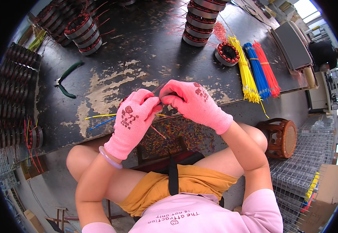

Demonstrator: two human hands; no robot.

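A small wound part (127, 101) was held at the bench's (145, 46) near edge by the left hand (135, 118); thin wires (99, 118) hung out; the right hand's (198, 103) fingers (173, 94) were pinched on one, so it stayed tight.

The worn black workbench (138, 58) serves as the landmark. On it, toward its left, lie green-handled pliers (66, 79). At its far right lie three bundles of yellow, blue and red wire (257, 70), with a single wound stator ring (227, 53) just left of them. A stack of stator rings (201, 21) stands at its far edge. A round wooden stool (281, 138) stands below its right end.
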